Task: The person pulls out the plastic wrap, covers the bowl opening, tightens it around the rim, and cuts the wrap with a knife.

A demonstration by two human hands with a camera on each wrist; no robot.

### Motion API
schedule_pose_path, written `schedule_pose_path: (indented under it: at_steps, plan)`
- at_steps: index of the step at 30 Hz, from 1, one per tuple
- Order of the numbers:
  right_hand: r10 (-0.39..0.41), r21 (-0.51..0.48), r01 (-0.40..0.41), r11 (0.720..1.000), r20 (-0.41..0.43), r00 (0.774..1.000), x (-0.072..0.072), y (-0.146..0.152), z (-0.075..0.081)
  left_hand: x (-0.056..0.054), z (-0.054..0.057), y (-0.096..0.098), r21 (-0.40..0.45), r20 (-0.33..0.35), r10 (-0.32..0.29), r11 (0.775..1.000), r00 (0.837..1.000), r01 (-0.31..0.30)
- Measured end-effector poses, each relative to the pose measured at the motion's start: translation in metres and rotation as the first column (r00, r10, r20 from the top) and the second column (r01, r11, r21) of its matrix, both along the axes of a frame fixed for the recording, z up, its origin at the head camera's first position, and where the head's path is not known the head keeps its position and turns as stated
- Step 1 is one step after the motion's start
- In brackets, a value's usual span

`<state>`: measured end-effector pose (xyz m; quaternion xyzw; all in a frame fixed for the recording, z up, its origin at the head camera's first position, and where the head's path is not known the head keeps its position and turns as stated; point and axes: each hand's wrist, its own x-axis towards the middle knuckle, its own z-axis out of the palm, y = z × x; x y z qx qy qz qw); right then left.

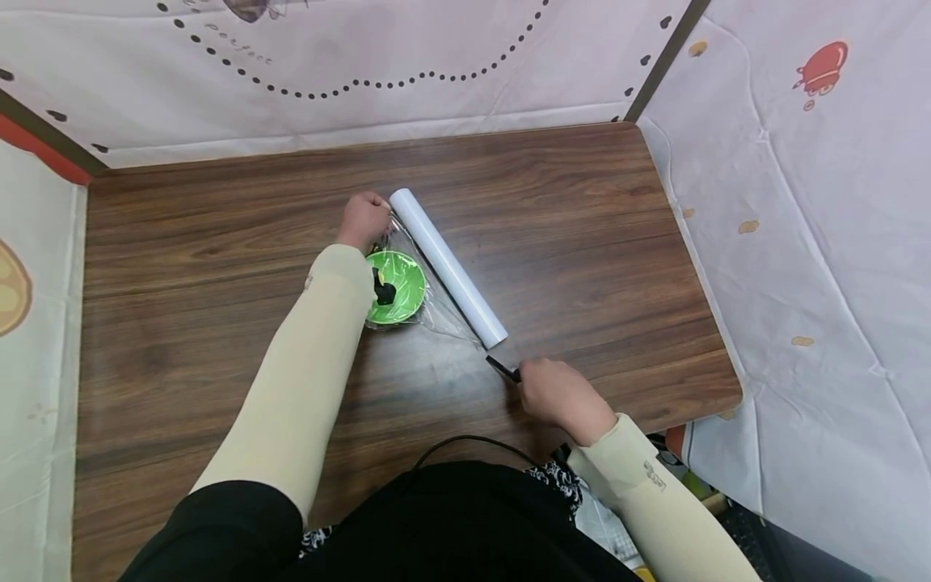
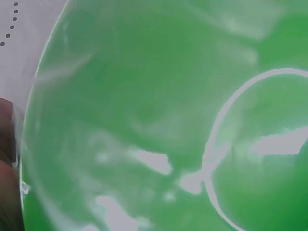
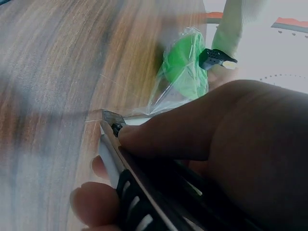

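Note:
A green bowl (image 1: 409, 289) with clear cling film drawn over it sits on the table, partly hidden by my left forearm in the head view. The film (image 1: 442, 314) runs from the bowl to a long white roll (image 1: 451, 271) lying slantwise beside it. My left hand (image 1: 365, 220) pinches the film at the roll's far end; its fingers (image 2: 6, 192) show at the bowl's rim in the left wrist view. My right hand (image 1: 560, 394) grips a black utility knife (image 1: 502, 369) near the roll's close end. Its blade (image 3: 111, 117) is out, right at the film's corner.
The brown wooden table (image 1: 218, 323) has white printed cloth walls (image 1: 436, 48) at the back and sides. A black cord (image 1: 473, 438) loops over the front edge by my body. A small black device (image 1: 384, 289) is on my left wrist.

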<state>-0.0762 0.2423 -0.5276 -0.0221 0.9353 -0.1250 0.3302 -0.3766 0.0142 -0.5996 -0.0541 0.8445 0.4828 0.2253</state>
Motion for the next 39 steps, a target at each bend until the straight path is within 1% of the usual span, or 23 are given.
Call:
schedule_pose_path:
  at_steps: [2, 5, 7, 10, 13, 15, 18, 21, 25, 28, 32, 36, 39]
  plan:
    - [-0.003, -0.027, 0.003, 1.000, 0.005, 1.000, 0.003, 0.003, 0.000, 0.000, -0.001, -0.001, 0.040, 0.008, 0.027, 0.999, 1.000, -0.027]
    - [-0.026, -0.071, 0.029, 0.997, 0.038, 0.999, 0.008, 0.010, -0.002, -0.001, -0.004, -0.002, 0.074, 0.006, 0.061, 0.995, 0.998, -0.062]
    - [-0.041, -0.090, 0.047, 0.995, 0.058, 0.997, 0.012, 0.016, -0.005, -0.001, -0.005, -0.004, 0.075, -0.005, 0.070, 0.995, 0.998, -0.070]
    - [-0.040, -0.124, 0.049, 0.991, 0.077, 0.996, 0.018, 0.021, -0.010, 0.001, -0.004, -0.006, 0.036, -0.018, 0.067, 0.997, 0.998, -0.066]
    - [0.014, -0.167, -0.003, 0.986, 0.069, 0.997, 0.024, 0.025, -0.014, 0.004, -0.003, -0.008, 0.006, -0.020, 0.041, 0.999, 0.999, -0.041]
    - [0.045, -0.206, -0.035, 0.978, 0.045, 0.998, 0.028, 0.028, -0.015, 0.006, -0.002, -0.009, 0.003, -0.019, 0.021, 1.000, 1.000, -0.021]
    - [0.049, -0.249, -0.046, 0.967, 0.005, 0.999, 0.030, 0.033, -0.014, 0.008, -0.003, -0.011, -0.007, -0.042, -0.006, 1.000, 0.999, 0.006]
    - [0.008, -0.283, -0.014, 0.959, -0.023, 1.000, 0.030, 0.039, -0.013, 0.009, -0.003, -0.012, -0.019, -0.065, -0.031, 0.999, 0.997, 0.030]
    - [-0.062, -0.315, 0.035, 0.948, -0.077, 0.995, 0.027, 0.046, -0.015, 0.010, -0.003, -0.014, -0.012, -0.054, -0.043, 0.999, 0.998, 0.042]
    - [-0.107, -0.332, 0.047, 0.942, -0.165, 0.981, 0.024, 0.048, -0.017, 0.010, -0.002, -0.016, -0.011, -0.056, -0.044, 0.999, 0.997, 0.043]
    - [-0.151, -0.336, 0.057, 0.940, -0.260, 0.954, 0.019, 0.049, -0.018, 0.011, 0.001, -0.019, -0.032, -0.068, -0.046, 0.999, 0.997, 0.044]
    - [-0.179, -0.336, 0.074, 0.939, -0.293, 0.939, 0.015, 0.048, -0.016, 0.013, 0.005, -0.020, -0.038, -0.072, -0.051, 0.998, 0.996, 0.048]
    - [-0.204, -0.355, 0.089, 0.931, -0.301, 0.932, 0.013, 0.045, -0.016, 0.013, 0.006, -0.021, -0.041, -0.074, -0.054, 0.998, 0.996, 0.051]
